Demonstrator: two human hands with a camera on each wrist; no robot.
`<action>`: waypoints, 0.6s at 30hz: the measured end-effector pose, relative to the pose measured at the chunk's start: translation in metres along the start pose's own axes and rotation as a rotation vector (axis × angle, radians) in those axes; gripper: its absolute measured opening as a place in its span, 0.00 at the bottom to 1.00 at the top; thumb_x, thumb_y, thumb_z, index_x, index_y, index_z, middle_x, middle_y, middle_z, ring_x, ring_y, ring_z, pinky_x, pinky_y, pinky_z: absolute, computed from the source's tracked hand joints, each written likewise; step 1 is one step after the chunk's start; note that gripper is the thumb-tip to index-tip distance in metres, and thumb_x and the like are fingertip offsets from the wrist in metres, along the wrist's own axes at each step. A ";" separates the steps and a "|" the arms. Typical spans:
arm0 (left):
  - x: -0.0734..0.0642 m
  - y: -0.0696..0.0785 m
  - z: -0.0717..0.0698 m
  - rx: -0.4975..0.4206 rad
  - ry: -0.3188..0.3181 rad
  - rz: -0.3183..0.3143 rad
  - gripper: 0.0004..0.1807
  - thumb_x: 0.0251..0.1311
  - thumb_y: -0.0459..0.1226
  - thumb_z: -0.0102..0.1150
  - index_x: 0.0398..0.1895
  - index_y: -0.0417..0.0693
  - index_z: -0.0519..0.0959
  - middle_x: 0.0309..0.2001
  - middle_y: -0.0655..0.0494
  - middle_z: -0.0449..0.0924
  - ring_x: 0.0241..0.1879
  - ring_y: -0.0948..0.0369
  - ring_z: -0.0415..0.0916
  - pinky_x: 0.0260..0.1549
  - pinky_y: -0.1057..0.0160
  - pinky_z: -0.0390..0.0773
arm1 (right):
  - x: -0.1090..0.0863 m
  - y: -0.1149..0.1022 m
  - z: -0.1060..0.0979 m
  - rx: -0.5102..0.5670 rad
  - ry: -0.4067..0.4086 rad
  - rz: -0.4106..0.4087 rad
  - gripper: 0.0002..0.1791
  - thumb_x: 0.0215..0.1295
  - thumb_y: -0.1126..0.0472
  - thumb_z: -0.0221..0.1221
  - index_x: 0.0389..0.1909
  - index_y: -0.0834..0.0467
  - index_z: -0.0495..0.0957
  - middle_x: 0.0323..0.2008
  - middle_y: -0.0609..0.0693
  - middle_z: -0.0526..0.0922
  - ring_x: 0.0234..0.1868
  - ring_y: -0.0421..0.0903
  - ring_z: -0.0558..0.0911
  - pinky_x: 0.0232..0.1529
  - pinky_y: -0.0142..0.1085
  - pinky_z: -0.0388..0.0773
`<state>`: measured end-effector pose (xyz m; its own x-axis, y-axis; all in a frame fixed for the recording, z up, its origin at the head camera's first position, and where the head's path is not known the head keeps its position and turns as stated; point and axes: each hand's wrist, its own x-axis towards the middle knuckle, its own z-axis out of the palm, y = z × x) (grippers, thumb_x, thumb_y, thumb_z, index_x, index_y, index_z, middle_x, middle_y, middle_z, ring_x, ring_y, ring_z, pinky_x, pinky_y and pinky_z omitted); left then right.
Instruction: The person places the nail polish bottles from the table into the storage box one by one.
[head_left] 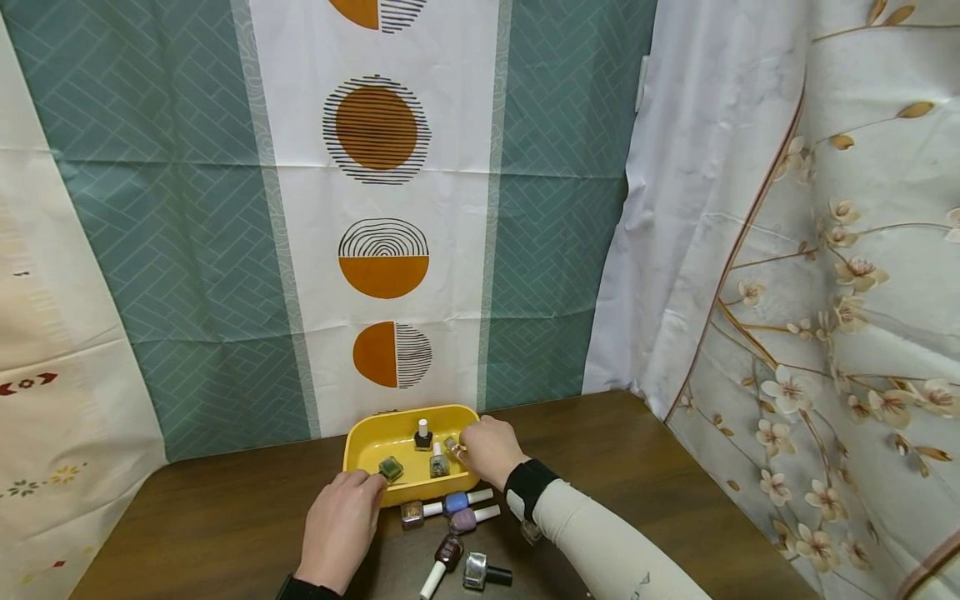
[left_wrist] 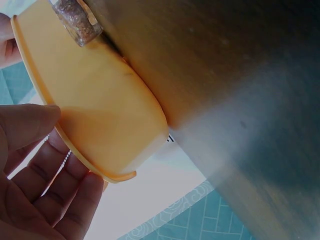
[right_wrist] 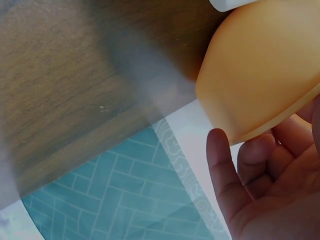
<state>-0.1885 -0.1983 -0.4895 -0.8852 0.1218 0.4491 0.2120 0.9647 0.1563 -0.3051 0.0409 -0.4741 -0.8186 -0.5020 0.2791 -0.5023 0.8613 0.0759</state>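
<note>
A yellow plastic tray [head_left: 367,446] stands against the back curtain, several small nail polish bottles in it. My left hand [head_left: 341,521] grips its near left corner; in the left wrist view the thumb [left_wrist: 30,122] lies on the rim and the fingers curl past its other side. My right hand [head_left: 491,450] holds the tray's right side, its fingers [right_wrist: 220,150] bent around the rim. Inside are a green bottle [head_left: 391,468] by my left fingertips, a dark bottle with a white cap [head_left: 423,437], a glittery bottle [head_left: 439,464] and a small bottle [head_left: 452,446] beside my right fingers.
In front of the tray lie brown glitter polish [head_left: 412,515], blue polish [head_left: 456,502] and purple polish [head_left: 463,522]. Nearer are a dark red bottle [head_left: 449,552] and a silver one with a black cap [head_left: 476,571]. Another bottle [head_left: 530,532] lies partly under my right forearm.
</note>
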 end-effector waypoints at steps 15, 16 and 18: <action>-0.001 -0.002 0.003 -0.001 0.019 0.011 0.06 0.63 0.33 0.81 0.38 0.49 0.90 0.32 0.58 0.82 0.34 0.55 0.76 0.38 0.51 0.82 | -0.013 0.003 -0.004 0.001 0.137 -0.040 0.08 0.72 0.51 0.74 0.43 0.51 0.92 0.38 0.45 0.89 0.38 0.44 0.79 0.36 0.36 0.83; -0.001 -0.002 0.003 -0.002 0.017 0.012 0.06 0.63 0.33 0.81 0.38 0.49 0.90 0.32 0.58 0.82 0.34 0.56 0.76 0.38 0.51 0.82 | -0.015 0.003 -0.005 0.003 0.142 -0.044 0.10 0.73 0.50 0.73 0.46 0.52 0.92 0.41 0.45 0.89 0.41 0.45 0.80 0.40 0.36 0.84; 0.000 -0.002 0.002 -0.003 0.011 0.013 0.06 0.64 0.33 0.81 0.38 0.50 0.90 0.31 0.58 0.82 0.34 0.56 0.76 0.37 0.51 0.82 | -0.020 0.003 -0.009 0.013 0.147 -0.052 0.14 0.74 0.49 0.73 0.52 0.53 0.92 0.47 0.46 0.90 0.47 0.45 0.82 0.48 0.38 0.86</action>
<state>-0.1897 -0.2001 -0.4919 -0.8778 0.1317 0.4606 0.2246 0.9624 0.1530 -0.2881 0.0545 -0.4706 -0.7422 -0.5286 0.4119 -0.5477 0.8327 0.0816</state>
